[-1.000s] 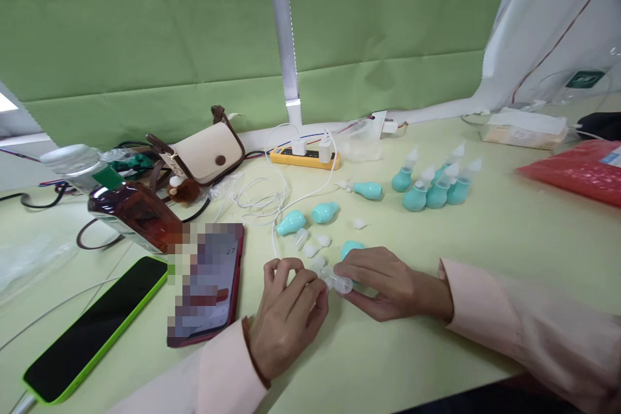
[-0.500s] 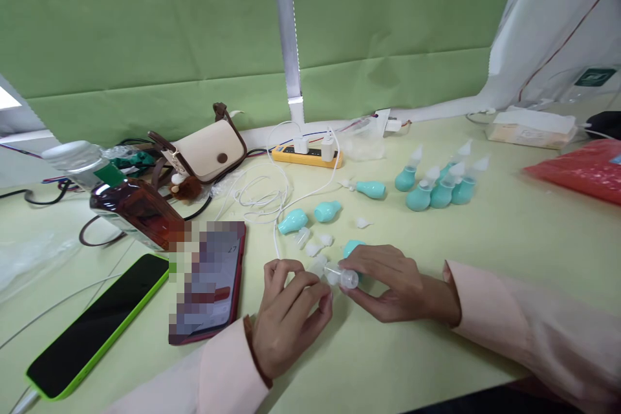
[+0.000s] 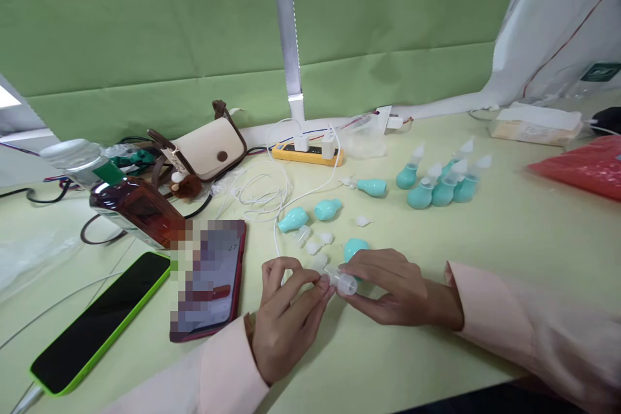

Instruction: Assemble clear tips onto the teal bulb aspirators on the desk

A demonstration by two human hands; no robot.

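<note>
In the middle front, a small clear plastic tube piece (image 3: 346,283) is between my hands, its round open end towards me. My right hand (image 3: 391,286) grips it from the right with thumb and fingers. The fingertips of my left hand (image 3: 294,314) are pinched together against its left end. Another translucent piece (image 3: 319,262) shows just beyond my left fingers; whether it is joined on, I cannot tell. Behind my right fingers sits a teal rubber bulb (image 3: 356,248), partly covered. White soft tips (image 3: 313,248) and a clear cap (image 3: 302,235) lie just beyond.
More loose teal bulbs (image 3: 294,219) lie farther back. Several bulbs with clear nozzles (image 3: 420,194) stand at right. Two phones, one green-cased (image 3: 99,323), one red-cased (image 3: 213,284), a bottle (image 3: 140,207), a handbag (image 3: 211,149), a yellow power strip (image 3: 308,154) and white cable (image 3: 259,197) occupy the left and back.
My left fingertips have come rightward and closed onto the tube piece's left end. My right hand keeps its grip, and more of the teal bulb behind it shows. The view has shifted slightly.
</note>
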